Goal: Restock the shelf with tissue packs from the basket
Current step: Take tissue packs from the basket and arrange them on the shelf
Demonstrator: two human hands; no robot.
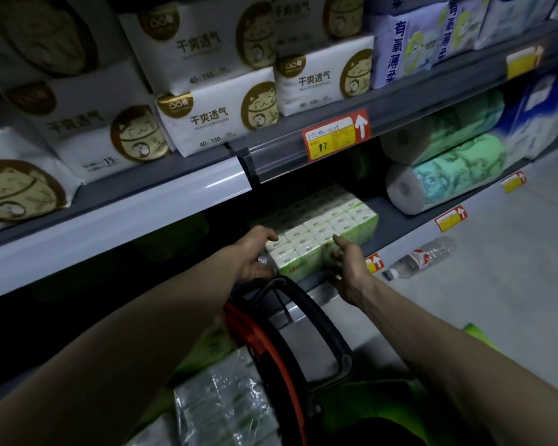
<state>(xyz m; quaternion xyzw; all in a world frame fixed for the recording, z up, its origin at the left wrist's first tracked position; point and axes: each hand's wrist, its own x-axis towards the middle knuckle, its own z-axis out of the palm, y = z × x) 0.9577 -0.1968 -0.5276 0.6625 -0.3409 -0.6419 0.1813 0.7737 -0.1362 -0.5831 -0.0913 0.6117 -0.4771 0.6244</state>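
Note:
A green-and-white multipack of pocket tissues lies on the lower shelf, its near end at the shelf's front edge. My left hand holds the pack's left near corner, fingers curled on its side. My right hand is at the pack's right near side with fingers straight, touching or just off it. Below, the red basket with a black handle holds more wrapped tissue packs.
The upper shelf carries white cat-print tissue packs and purple packs. Green paper rolls lie right of the pack. A price tag hangs on the rail. A plastic bottle lies on the floor.

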